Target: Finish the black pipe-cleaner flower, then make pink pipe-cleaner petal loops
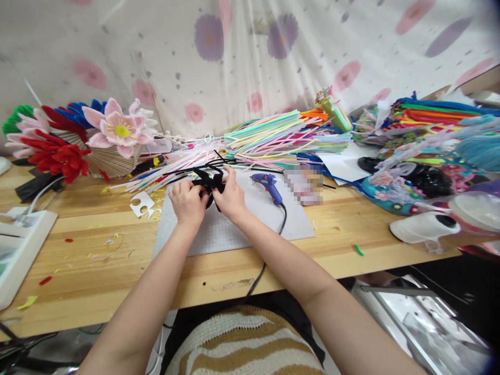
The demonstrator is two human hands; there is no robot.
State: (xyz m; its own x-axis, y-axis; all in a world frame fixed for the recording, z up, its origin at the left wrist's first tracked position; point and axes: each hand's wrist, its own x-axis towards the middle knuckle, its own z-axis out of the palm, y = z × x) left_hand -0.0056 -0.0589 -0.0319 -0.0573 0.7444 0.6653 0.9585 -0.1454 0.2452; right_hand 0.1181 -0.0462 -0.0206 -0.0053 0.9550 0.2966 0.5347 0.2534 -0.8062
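Tabletop (97,271): pale wood, grain running lengthwise, dotted with coloured scraps.
Mat (234,237): grey, flat, near the middle.
Cut paper (147,198): white, just left of the mat (round holes show in it).
Fuzzy stems (269,135): pastel, heaped along the back.
White roll (417,227): on its side, right.

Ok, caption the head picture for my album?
Left hand and right hand hold a black piece near a blue glue gun.
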